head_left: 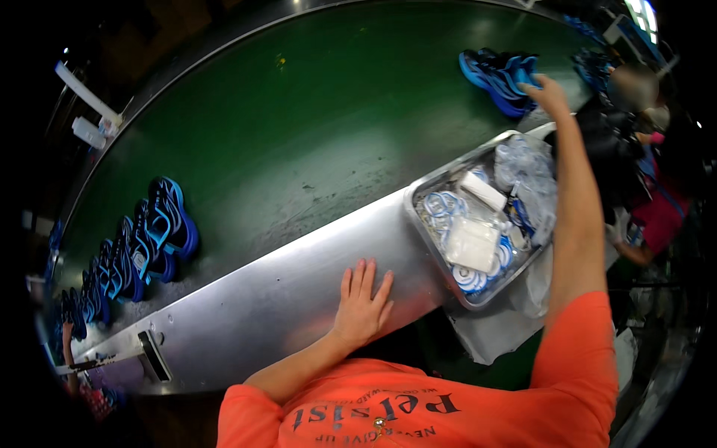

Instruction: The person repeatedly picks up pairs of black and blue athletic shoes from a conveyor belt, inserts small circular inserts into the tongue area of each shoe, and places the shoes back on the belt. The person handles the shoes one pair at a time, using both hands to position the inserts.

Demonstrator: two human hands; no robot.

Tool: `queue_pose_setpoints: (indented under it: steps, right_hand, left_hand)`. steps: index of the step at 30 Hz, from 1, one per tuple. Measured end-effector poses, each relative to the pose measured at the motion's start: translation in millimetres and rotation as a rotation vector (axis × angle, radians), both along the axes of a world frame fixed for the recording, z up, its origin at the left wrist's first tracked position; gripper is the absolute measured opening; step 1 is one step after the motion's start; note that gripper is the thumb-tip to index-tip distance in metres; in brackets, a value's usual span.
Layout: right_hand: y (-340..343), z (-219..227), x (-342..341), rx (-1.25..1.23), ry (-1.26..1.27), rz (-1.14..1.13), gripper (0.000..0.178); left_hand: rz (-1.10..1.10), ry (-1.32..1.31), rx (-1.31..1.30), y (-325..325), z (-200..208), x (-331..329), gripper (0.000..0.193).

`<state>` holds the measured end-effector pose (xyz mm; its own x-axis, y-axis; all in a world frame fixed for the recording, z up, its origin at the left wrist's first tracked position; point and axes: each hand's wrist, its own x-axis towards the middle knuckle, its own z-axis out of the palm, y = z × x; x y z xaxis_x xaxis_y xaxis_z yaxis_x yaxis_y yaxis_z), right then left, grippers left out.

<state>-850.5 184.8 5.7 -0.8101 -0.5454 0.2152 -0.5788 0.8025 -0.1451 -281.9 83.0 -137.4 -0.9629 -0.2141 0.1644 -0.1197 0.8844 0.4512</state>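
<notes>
My left hand (364, 302) lies flat on the bare metal ledge (276, 299), its fingers spread and nothing under them but the metal. Far off to the right, my right arm is stretched out over the tray. At its end my right hand (549, 95) is closed at the collar of a dark blue and light blue sneaker (520, 75), thumb on the near side; part of the grip is hidden. Close against that sneaker, on its left, is a matching one (482, 71). Both are on the green conveyor belt (299, 134).
A metal tray (429, 250) holds blue-and-white round labels, white packets and a clear plastic bag (526, 175). Several more sneakers (166, 220) line the belt's left end. A person in a pink top (665, 224) is at the right; another person's hand (68, 332) shows at far left.
</notes>
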Motion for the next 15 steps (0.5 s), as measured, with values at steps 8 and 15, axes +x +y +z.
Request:
queue_pose_setpoints:
  steps: [8,15]
  right_hand:
    - [13.3,-78.7,-155.7,0.470,0.092,-0.281,0.091]
    - [33.2,-135.8,-274.4,0.659,0.107,-0.142,0.049]
  left_hand:
    - [0.003,-0.195,0.058,-1.9,11.8,-2.1,0.060]
    - [-0.006,-0.176,0.027,-9.3,8.2,-3.2,0.055]
